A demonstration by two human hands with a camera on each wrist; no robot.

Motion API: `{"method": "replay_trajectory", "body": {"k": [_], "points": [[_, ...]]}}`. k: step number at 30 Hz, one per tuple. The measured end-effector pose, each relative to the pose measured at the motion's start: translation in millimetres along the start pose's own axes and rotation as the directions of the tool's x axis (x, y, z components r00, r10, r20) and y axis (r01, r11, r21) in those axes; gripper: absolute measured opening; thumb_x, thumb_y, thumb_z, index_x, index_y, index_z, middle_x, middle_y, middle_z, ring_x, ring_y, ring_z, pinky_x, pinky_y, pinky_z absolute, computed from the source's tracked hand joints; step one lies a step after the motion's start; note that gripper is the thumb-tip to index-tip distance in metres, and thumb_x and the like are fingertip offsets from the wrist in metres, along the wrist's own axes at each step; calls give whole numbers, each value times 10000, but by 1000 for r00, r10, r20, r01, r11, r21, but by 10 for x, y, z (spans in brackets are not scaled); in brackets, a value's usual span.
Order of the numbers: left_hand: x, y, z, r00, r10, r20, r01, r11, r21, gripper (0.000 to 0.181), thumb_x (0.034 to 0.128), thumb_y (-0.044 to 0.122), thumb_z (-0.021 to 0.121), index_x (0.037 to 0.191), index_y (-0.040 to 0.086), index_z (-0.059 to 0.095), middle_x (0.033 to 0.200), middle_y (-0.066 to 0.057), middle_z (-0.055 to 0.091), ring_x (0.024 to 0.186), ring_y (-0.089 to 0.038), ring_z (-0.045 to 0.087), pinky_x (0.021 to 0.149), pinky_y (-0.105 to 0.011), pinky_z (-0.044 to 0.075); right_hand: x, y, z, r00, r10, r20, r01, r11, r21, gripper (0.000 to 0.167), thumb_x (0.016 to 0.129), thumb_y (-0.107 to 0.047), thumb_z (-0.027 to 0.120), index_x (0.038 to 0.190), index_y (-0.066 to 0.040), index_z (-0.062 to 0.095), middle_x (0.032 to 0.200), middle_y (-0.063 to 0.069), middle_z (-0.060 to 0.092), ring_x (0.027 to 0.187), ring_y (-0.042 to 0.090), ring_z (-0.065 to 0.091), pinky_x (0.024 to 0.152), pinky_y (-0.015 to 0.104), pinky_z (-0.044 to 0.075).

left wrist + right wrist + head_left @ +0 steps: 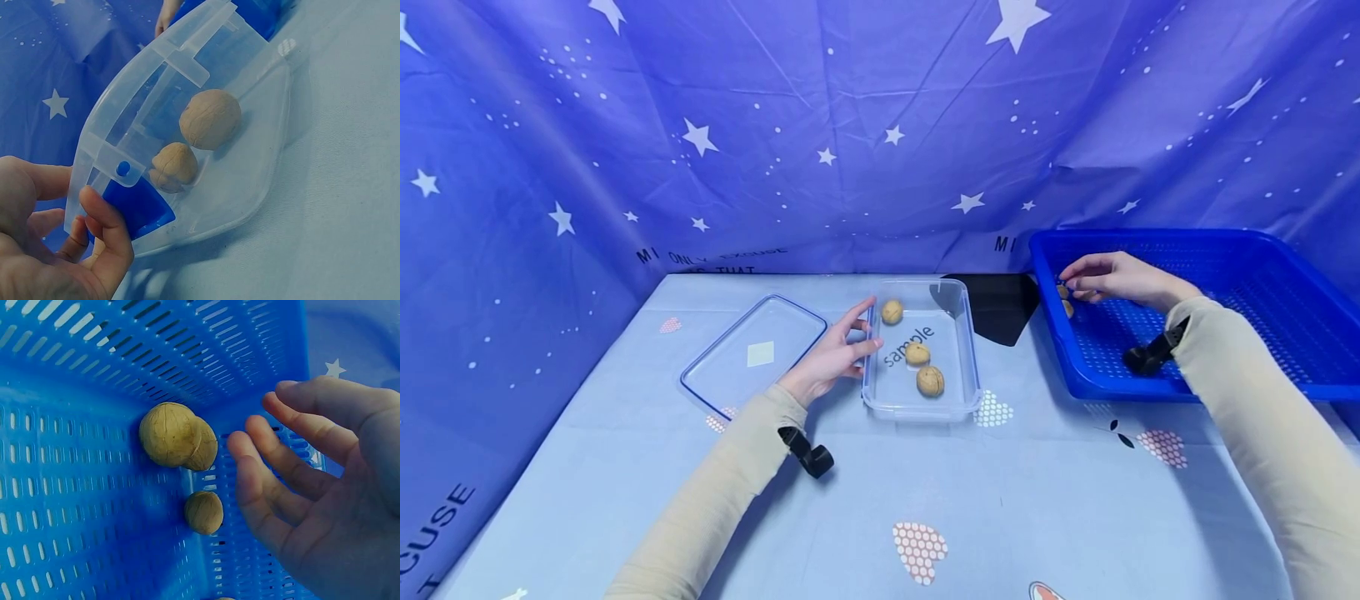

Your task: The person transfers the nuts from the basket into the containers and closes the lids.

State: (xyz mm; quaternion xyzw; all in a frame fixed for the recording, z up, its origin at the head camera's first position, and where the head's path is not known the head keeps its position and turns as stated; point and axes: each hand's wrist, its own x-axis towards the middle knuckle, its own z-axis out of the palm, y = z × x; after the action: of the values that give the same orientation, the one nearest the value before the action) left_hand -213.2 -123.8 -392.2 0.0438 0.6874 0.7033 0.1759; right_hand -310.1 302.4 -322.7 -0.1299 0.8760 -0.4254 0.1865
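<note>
One clear container stands on the table with three walnuts inside; the left hand, fingers spread, touches its left side. The right hand, fingers relaxed and unladen, hangs inside a blue basket beside more walnuts.

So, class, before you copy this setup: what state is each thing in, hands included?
Clear box: upright, uncovered, walnuts inside.
Lid: off, lying flat beside the box.
Box walnuts: three, loose, in their shells.
Blue basket: upright, uncovered, holding walnuts.
Basket walnuts: in their shells.
Left hand: touching the box's left side.
Right hand: empty, inside the basket.
</note>
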Motion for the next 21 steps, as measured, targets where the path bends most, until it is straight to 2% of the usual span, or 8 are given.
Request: {"method": "replay_trajectory", "body": {"k": [4,8,12,15,21], "points": [[2,-2,-5,1000,2,5,-2,1000,-2,742,939,-3,563,1550,246,223,1293,-188,307,763,-161,435,570,-254,456,15,22,15,1000,1,23,-1,1000,-14,371,962,-107,590,1267,94,523,1059,74,650,900,198,606,775,349,539],[0,2,-6,1000,0,12,0,1000,3,743,940,3,564,1551,244,216,1299,-190,303,774,-167,438,579,-259,461,27,57,26,997,24,73,-23,999,-27,382,961,-105,586,1280,90,512,1141,131,619,972,216,600,841,401,528],[-1,-1,-7,1000,-6,7,6,1000,8,737,942,9,565,1550,244,220,1289,-176,308,773,-165,442,583,-265,464,39,83,40,982,78,170,-74,997,-29,461,964,-138,590,1332,99,445,1245,196,530,1061,260,574,906,471,495],[1,1,-4,1000,-5,7,5,1000,6,738,942,5,564,1550,243,220,1283,-172,310,765,-160,442,579,-263,463,51,92,57,970,114,217,-109,993,-34,518,956,-162,610,1351,103,403,1263,201,490,1095,274,553,918,488,486],[-5,1,2,1000,-2,7,2,1000,-3,744,939,-4,562,1550,249,222,1283,-176,311,749,-146,441,574,-253,458,86,108,104,962,107,249,-107,994,-17,532,939,-85,606,1360,120,355,1306,248,416,1026,159,553,906,435,500]]}}
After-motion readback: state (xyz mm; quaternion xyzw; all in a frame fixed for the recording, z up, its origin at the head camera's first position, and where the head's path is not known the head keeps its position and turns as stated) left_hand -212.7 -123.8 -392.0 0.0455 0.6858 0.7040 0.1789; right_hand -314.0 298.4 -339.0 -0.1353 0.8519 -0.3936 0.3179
